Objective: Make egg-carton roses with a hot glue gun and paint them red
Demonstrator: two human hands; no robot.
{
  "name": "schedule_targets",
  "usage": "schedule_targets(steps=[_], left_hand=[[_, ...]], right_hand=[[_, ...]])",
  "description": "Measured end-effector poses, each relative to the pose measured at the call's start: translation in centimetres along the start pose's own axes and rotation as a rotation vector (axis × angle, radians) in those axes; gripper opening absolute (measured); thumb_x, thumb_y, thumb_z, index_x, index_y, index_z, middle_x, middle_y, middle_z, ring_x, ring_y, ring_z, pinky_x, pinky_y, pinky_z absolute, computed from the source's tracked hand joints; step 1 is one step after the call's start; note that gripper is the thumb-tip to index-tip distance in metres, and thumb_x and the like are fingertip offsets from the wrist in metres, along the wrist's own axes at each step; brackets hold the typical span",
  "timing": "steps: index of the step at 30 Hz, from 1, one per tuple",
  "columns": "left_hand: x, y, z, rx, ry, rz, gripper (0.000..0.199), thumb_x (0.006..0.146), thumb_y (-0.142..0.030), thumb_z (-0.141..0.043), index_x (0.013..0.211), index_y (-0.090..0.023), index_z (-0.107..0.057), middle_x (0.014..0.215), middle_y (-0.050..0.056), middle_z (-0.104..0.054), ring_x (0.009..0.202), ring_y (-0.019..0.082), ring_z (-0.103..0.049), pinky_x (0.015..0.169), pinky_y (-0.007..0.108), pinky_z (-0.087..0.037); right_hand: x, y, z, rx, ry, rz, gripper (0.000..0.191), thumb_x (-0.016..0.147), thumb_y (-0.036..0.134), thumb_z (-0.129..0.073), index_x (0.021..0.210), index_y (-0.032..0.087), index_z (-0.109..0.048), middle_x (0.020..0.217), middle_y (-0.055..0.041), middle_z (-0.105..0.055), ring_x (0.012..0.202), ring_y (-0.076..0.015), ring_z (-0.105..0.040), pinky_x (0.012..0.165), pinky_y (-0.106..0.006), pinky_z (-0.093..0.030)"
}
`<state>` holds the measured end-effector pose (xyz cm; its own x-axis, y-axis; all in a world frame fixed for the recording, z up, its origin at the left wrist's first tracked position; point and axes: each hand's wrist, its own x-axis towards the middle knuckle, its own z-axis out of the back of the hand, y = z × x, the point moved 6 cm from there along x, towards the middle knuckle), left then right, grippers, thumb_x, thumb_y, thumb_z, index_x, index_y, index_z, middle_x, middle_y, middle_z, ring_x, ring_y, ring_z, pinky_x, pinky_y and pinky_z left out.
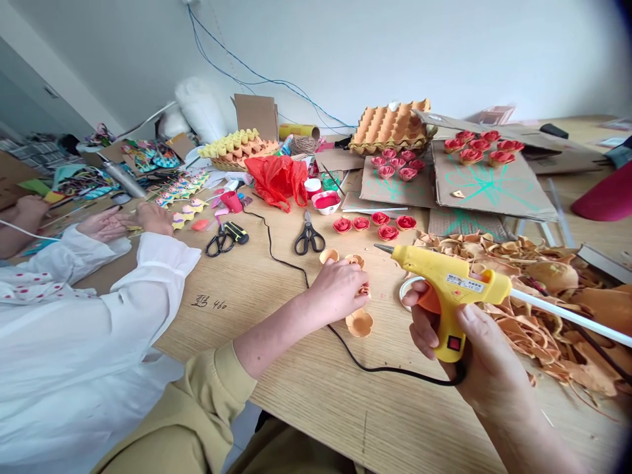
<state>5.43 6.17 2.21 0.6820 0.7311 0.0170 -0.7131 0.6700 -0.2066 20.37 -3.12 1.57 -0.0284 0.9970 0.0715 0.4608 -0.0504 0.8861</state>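
Note:
My right hand [474,342] is wrapped round the handle of a yellow hot glue gun [444,276], its nozzle pointing left and a white glue stick [567,313] reaching out of its back. My left hand [340,286] is closed over a small flower piece [364,290], mostly hidden by the fingers. Close to that hand lie several orange petal cups cut from egg carton: one petal cup [360,322] in front, one cup [328,255] behind, and another cup [355,261] at the fingertips. The glue gun's black cord [385,370] runs across the table.
Black scissors [309,238], finished red roses [388,232] and a bowl of red paint [326,201] stand beyond my hands. Carton scraps [533,322] pile up at right. Egg trays [390,125] and cardboard sheets [488,184] lie behind. A co-worker's white sleeve [162,263] is at left.

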Motion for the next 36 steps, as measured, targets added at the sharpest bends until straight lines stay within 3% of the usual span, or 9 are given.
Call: schedule_targets(steps=[6,10,12,15,21,24,28,32,36], left_hand=[[1.4,-0.4,-0.6,-0.009,-0.009,-0.069,0.012,0.094,-0.027,-0.069,0.095,-0.017,-0.074,0.1,0.01,-0.075,0.105,0.031,-0.067,0.088,0.042,-0.047],[-1.1,0.2,1.0,-0.151,-0.141,-0.059,0.017,0.095,-0.033,-0.07,0.106,-0.02,-0.073,0.108,0.008,-0.075,0.106,0.027,-0.069,0.093,0.041,-0.049],[-3.0,-0.1,1.1,-0.226,-0.107,-0.098,0.022,0.092,-0.038,-0.075,0.107,-0.022,-0.073,0.108,0.006,-0.076,0.106,0.027,-0.068,0.095,0.042,-0.049],[-5.1,-1.0,0.0,-0.185,-0.025,-0.144,0.05,0.081,-0.045,-0.085,0.122,-0.021,-0.069,0.117,0.01,-0.074,0.111,0.032,-0.064,0.097,0.047,-0.049],[-4.9,-1.7,-1.5,-0.135,-0.023,-0.135,0.041,0.086,-0.038,-0.081,0.121,-0.019,-0.07,0.114,0.01,-0.074,0.108,0.031,-0.065,0.097,0.048,-0.049],[-4.7,-0.4,-0.2,-0.224,-0.143,-0.098,0.043,0.088,-0.039,-0.079,0.127,-0.023,-0.068,0.119,0.009,-0.074,0.111,0.03,-0.066,0.098,0.047,-0.05],[-5.6,3.3,2.0,-0.274,-0.332,0.039,0.03,0.095,-0.028,-0.07,0.125,-0.025,-0.069,0.124,0.009,-0.073,0.119,0.028,-0.066,0.104,0.046,-0.05],[-6.2,5.3,1.1,-0.268,-0.217,0.083,0.046,0.086,-0.028,-0.081,0.13,-0.024,-0.067,0.133,0.011,-0.069,0.125,0.031,-0.064,0.108,0.047,-0.05],[-6.2,5.3,-0.1,-0.299,-0.176,0.106,0.049,0.086,-0.027,-0.082,0.132,-0.021,-0.065,0.136,0.013,-0.067,0.127,0.031,-0.062,0.11,0.048,-0.048]], right_hand=[[0.1,0.2,0.1,0.015,0.004,0.039,0.035,0.094,0.052,-0.064,0.115,0.025,-0.071,0.109,-0.0094,-0.066,0.056,-0.0122,-0.042,0.044,-0.029,-0.036],[0.1,0.2,0.1,0.006,-0.008,0.025,0.037,0.093,0.054,-0.064,0.115,0.025,-0.071,0.108,-0.01,-0.066,0.056,-0.0129,-0.041,0.044,-0.029,-0.034],[0.0,0.2,0.2,0.012,-0.018,0.021,0.036,0.093,0.054,-0.064,0.114,0.026,-0.072,0.109,-0.0099,-0.066,0.056,-0.0134,-0.041,0.045,-0.03,-0.034],[0.0,0.2,0.1,0.014,-0.015,0.024,0.034,0.093,0.053,-0.065,0.114,0.026,-0.072,0.11,-0.0096,-0.066,0.056,-0.0137,-0.042,0.044,-0.03,-0.033],[0.1,0.3,0.0,-0.013,-0.017,0.015,0.035,0.094,0.053,-0.064,0.115,0.027,-0.071,0.11,-0.0086,-0.066,0.057,-0.0139,-0.04,0.046,-0.032,-0.028],[0.1,0.4,0.0,-0.026,-0.026,0.006,0.036,0.092,0.056,-0.065,0.114,0.028,-0.071,0.109,-0.0087,-0.065,0.057,-0.0145,-0.04,0.047,-0.032,-0.029],[0.0,0.5,0.1,-0.033,-0.014,0.004,0.037,0.091,0.057,-0.065,0.114,0.027,-0.07,0.108,-0.0097,-0.064,0.057,-0.0143,-0.038,0.046,-0.032,-0.028],[0.0,0.4,0.2,-0.017,-0.014,-0.005,0.038,0.091,0.056,-0.067,0.115,0.027,-0.071,0.104,-0.0087,-0.065,0.056,-0.0137,-0.041,0.045,-0.032,-0.028],[0.2,0.1,0.3,0.002,-0.017,-0.014,0.038,0.092,0.055,-0.067,0.116,0.026,-0.071,0.103,-0.0088,-0.065,0.057,-0.0131,-0.042,0.046,-0.032,-0.028]])
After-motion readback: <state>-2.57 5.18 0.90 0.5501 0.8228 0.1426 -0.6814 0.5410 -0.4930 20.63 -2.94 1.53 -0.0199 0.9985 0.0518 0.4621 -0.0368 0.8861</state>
